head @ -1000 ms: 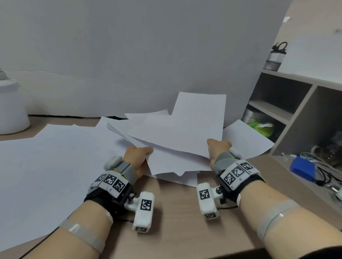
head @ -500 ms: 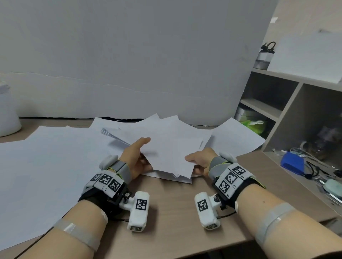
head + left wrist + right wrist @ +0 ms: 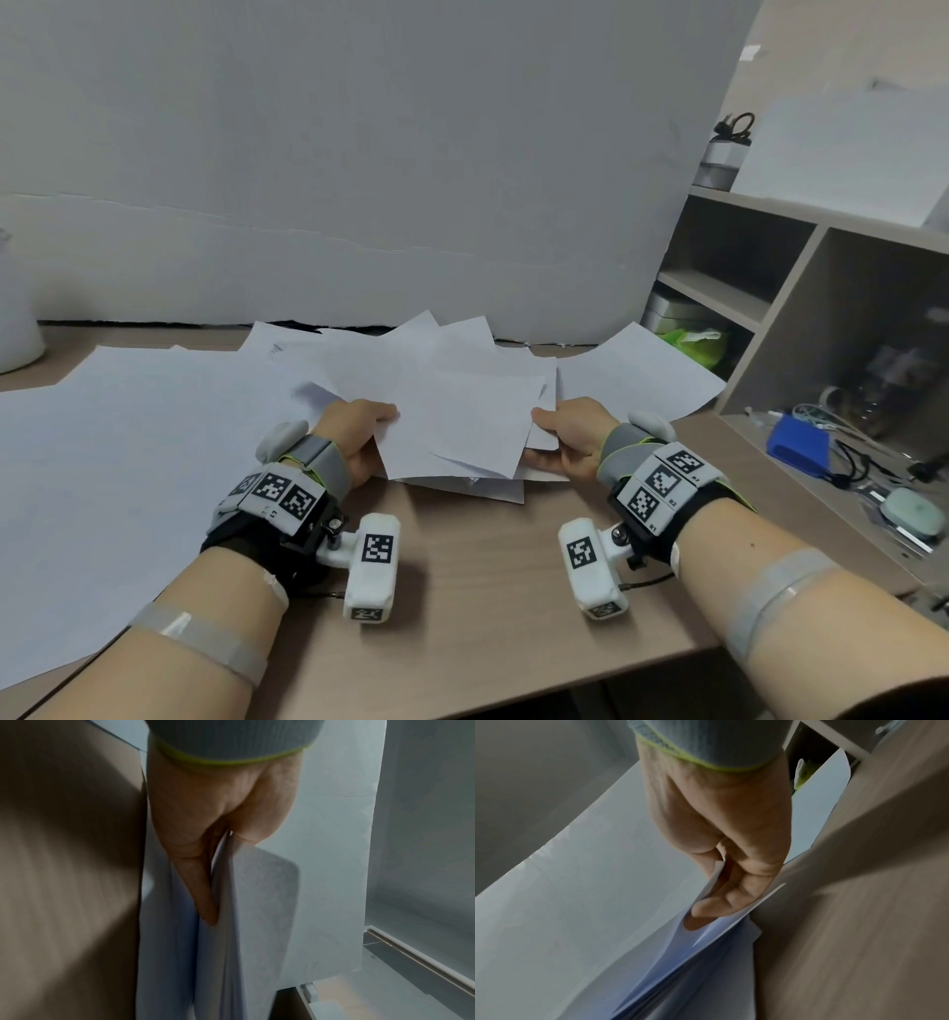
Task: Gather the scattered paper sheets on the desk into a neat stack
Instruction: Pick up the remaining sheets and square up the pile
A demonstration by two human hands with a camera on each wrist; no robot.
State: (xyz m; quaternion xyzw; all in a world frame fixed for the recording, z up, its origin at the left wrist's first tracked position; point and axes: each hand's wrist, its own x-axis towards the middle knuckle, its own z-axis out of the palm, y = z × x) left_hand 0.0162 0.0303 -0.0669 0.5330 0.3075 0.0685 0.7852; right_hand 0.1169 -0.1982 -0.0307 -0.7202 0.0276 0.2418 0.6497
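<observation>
A loose bundle of white paper sheets (image 3: 462, 411) lies low over the middle of the wooden desk (image 3: 472, 580), corners fanned out unevenly. My left hand (image 3: 359, 437) pinches its left edge, thumb on top, fingers under the sheets (image 3: 231, 902). My right hand (image 3: 565, 437) pinches the right edge, thumb on top; in the right wrist view its fingers lie between sheets (image 3: 654, 953) of the bundle. One more sheet (image 3: 637, 375) lies flat to the right, partly under the bundle.
A very large white sheet (image 3: 128, 452) covers the desk's left half. A white board (image 3: 359, 180) stands behind. At the right is a shelf unit (image 3: 785, 318) with a green thing, a blue box (image 3: 798, 444) and cables. A white container (image 3: 15, 329) sits far left.
The bundle, tilted up a second ago, has been lowered flat towards the desk. Both hands have come closer together and drawn it nearer to me.
</observation>
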